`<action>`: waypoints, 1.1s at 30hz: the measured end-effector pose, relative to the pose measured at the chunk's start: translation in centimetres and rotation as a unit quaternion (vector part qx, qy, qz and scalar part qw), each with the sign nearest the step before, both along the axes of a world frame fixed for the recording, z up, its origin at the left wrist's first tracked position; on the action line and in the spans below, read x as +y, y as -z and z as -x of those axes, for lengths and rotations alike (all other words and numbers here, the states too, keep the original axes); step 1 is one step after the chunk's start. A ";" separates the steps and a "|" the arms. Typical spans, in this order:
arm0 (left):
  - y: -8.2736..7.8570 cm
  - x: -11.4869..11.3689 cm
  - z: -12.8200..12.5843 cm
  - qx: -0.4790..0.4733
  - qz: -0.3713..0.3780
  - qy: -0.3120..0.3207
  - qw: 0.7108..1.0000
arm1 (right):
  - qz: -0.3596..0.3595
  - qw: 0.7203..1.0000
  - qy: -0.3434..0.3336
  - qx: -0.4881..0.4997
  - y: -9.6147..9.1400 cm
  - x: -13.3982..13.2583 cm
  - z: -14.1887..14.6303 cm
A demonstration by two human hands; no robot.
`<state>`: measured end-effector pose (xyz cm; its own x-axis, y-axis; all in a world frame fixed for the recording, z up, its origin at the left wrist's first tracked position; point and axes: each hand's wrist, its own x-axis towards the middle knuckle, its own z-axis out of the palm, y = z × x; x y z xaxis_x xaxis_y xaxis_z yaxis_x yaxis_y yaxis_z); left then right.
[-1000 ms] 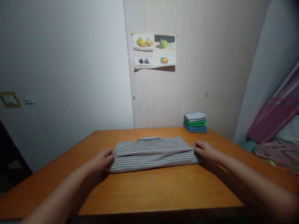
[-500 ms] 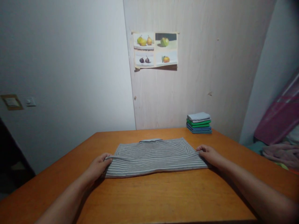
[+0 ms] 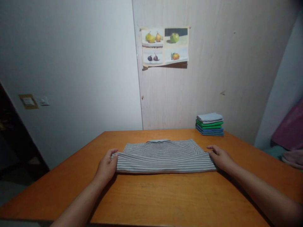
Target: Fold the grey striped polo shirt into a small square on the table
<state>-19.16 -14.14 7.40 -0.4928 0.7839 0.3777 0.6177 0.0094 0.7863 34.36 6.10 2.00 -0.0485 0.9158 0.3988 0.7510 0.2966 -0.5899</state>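
Note:
A grey and white striped shirt (image 3: 163, 156) lies folded into a wide rectangle on the orange wooden table (image 3: 165, 198), its collar at the far edge. My left hand (image 3: 107, 165) pinches the shirt's left edge, with the fingers curled around the fabric. At the shirt's right edge, my right hand (image 3: 219, 156) grips the cloth in the same way. Both forearms reach in from the near side of the table.
A stack of folded cloths (image 3: 210, 124) in grey, green and blue sits at the table's far right corner. A fruit poster (image 3: 165, 46) hangs on the wooden door behind. Pink bedding (image 3: 288, 138) lies to the right; a wall switch (image 3: 44, 101) is left.
The raised fold of the shirt has been laid flat and smoothed. Both hands stay at its side edges, and the camera view has shifted a little to the left.

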 end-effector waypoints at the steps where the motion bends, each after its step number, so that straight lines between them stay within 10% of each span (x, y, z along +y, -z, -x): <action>1: 0.0 0.0 0.2 0.035 0.000 -0.012 0.999 | -0.006 1.000 0.008 -0.001 -0.2 -0.1 0.1; 9: 1.3 -0.7 1.3 0.225 0.158 0.020 0.961 | -0.001 0.996 0.025 -0.090 -0.5 -1.6 0.6; 16: -0.4 -0.5 -0.9 0.393 0.132 -0.056 0.908 | -0.051 0.977 0.015 -0.208 -3.4 -3.8 2.6; 24: 1.7 1.7 -3.3 0.391 0.182 0.105 0.896 | -0.011 0.961 -0.125 -0.247 -2.3 -4.7 5.3; 33: 3.0 1.5 -2.8 0.370 0.251 0.114 0.887 | 0.045 0.961 -0.147 -0.228 -0.7 -4.4 5.0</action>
